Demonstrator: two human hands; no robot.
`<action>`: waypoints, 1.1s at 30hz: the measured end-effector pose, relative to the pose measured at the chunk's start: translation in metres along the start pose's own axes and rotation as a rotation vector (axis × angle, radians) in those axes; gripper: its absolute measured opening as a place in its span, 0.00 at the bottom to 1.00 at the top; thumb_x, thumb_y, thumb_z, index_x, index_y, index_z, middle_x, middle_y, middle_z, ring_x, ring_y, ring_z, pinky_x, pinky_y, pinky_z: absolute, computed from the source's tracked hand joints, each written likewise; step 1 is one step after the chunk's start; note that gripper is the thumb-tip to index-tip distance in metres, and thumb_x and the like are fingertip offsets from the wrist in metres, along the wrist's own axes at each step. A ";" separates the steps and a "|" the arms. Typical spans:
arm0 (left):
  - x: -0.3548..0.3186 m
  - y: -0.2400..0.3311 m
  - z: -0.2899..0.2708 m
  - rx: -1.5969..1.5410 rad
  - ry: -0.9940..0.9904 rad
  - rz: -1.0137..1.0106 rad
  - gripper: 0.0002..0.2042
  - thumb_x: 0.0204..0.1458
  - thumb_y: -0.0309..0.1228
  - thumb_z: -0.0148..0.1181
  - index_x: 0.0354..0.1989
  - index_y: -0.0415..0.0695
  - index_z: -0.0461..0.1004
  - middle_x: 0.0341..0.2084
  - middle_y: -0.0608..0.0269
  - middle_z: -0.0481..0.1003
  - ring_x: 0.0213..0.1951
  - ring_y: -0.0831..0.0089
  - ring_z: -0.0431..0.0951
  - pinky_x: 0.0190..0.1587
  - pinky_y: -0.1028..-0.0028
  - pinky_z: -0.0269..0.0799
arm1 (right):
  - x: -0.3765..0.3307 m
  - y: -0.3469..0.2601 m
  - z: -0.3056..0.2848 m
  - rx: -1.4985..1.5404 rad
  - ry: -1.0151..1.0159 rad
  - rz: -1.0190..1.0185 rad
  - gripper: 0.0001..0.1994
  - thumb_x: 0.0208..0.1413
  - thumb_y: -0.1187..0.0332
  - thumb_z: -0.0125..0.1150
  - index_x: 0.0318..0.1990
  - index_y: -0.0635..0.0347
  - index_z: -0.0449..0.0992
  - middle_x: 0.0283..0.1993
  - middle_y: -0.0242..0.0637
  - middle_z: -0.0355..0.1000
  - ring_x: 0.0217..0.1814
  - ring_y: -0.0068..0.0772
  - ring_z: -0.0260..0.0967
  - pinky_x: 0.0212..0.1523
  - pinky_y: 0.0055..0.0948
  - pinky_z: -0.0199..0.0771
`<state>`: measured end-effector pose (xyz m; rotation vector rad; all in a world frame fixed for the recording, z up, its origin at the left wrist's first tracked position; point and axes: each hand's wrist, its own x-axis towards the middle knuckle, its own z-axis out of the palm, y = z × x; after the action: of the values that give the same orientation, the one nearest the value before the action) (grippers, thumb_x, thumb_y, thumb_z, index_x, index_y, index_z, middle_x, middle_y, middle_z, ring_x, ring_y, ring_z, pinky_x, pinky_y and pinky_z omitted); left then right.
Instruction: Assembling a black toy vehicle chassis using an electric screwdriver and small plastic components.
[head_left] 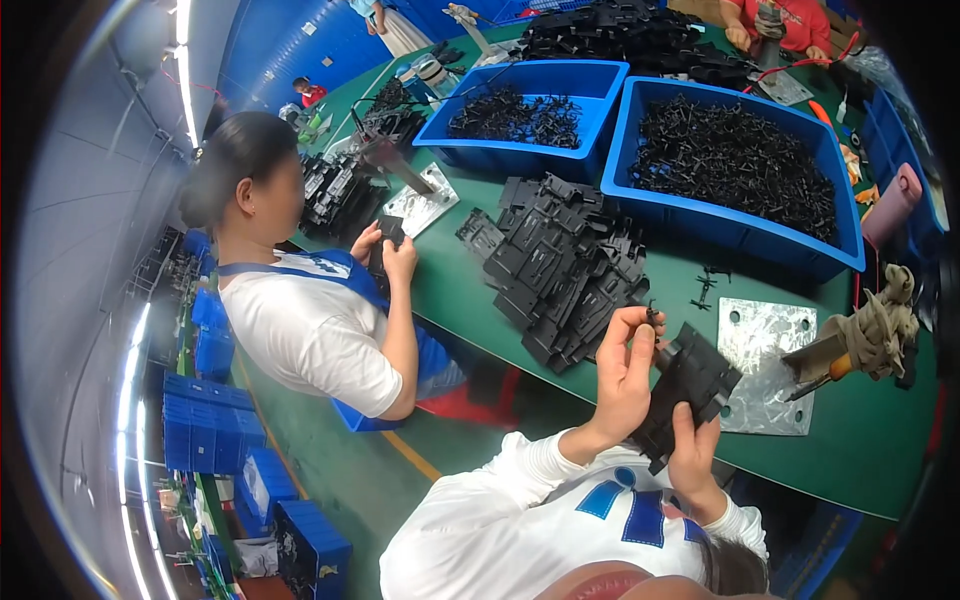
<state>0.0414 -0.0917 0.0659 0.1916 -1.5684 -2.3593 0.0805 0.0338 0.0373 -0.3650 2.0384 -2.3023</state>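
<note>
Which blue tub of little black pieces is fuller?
The right tub, nearer the pink bottle: black pieces spread nearly all across it, while the left tub shows much more bare blue inside.

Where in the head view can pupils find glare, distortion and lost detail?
Head view: lower-left strip lights burn white and bow with the fisheye bend; head view: glare mottles the silvery metal plate; head view: the black plastic part in the right hand is dark, its fine detail hard to tell.

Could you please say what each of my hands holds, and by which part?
Left hand: a clip, exact spot unclear. Right hand: a black panel, by its lower right edge.
</note>
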 end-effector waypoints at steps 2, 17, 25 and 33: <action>0.003 -0.004 0.001 0.039 -0.015 0.077 0.07 0.66 0.26 0.47 0.46 0.37 0.69 0.35 0.67 0.72 0.37 0.82 0.70 0.44 0.80 0.68 | -0.001 -0.010 -0.007 0.219 -0.003 0.156 0.18 0.67 0.69 0.46 0.60 0.69 0.62 0.52 0.47 0.72 0.48 0.39 0.75 0.48 0.34 0.77; -0.005 0.010 -0.019 0.085 -0.225 -0.017 0.09 0.64 0.26 0.54 0.48 0.35 0.75 0.43 0.60 0.78 0.42 0.77 0.77 0.48 0.76 0.72 | 0.008 -0.022 -0.048 0.497 -0.014 0.383 0.24 0.61 0.79 0.47 0.64 0.64 0.53 0.53 0.51 0.71 0.42 0.47 0.79 0.44 0.40 0.85; -0.008 0.004 -0.009 0.347 -0.320 0.159 0.08 0.60 0.22 0.57 0.46 0.32 0.74 0.38 0.57 0.78 0.38 0.76 0.77 0.43 0.77 0.71 | 0.007 -0.022 -0.053 0.468 0.013 0.307 0.23 0.61 0.81 0.45 0.64 0.66 0.54 0.55 0.51 0.71 0.46 0.42 0.79 0.46 0.37 0.84; -0.011 0.007 0.008 0.949 -0.462 0.737 0.14 0.40 0.14 0.68 0.38 0.39 0.80 0.31 0.61 0.79 0.32 0.63 0.73 0.37 0.70 0.70 | -0.001 -0.021 -0.054 0.404 -0.034 0.235 0.23 0.60 0.83 0.45 0.64 0.69 0.57 0.56 0.43 0.70 0.51 0.28 0.74 0.49 0.26 0.78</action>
<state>0.0507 -0.0839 0.0750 -0.6643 -2.3236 -1.0265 0.0733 0.0897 0.0519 -0.1326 1.4554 -2.4519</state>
